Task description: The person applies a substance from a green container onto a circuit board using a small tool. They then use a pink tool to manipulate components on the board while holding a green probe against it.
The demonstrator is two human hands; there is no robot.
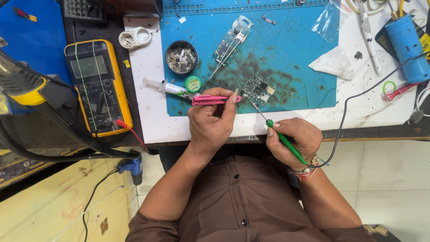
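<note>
The left hand [209,122] is closed around a flat pink plastic-handled tool [214,99], gripped near its middle with the thumb on top. The handle lies level and its tip points right, ending just beside the small green square circuit board [259,89]. This grip suits steadying or pressing at the board's near-left edge; contact with the board cannot be confirmed.

The right hand [293,141] is closed pen-fashion on a slim green-handled soldering iron [283,138]. Its thin metal tip [256,107] slants up and left to the board's lower edge. The black cord [354,99] leaves the handle behind the wrist and loops off to the right, clear of the work.

The circuit board lies flat on the blue rubber work mat [304,54], near its front edge, within easy reach of both hands. The mat is darkly stained around the board.

Other items on the white bench [148,121]:
- A longer bare phone circuit board [232,39] with silver tweezers [226,59] laid across it, set back on the mat.
- A round dark tin of small parts [181,57] and a small green round pot [193,84], at the mat's left edge.
- A clear syringe with a white and green label [168,87], just left of the pink tool.
- A yellow-cased multimeter [98,85] with its red lead, well left on a dark surface.
- A blue cylindrical can [406,45] and a crumpled white tissue [333,62], to the right.
</note>
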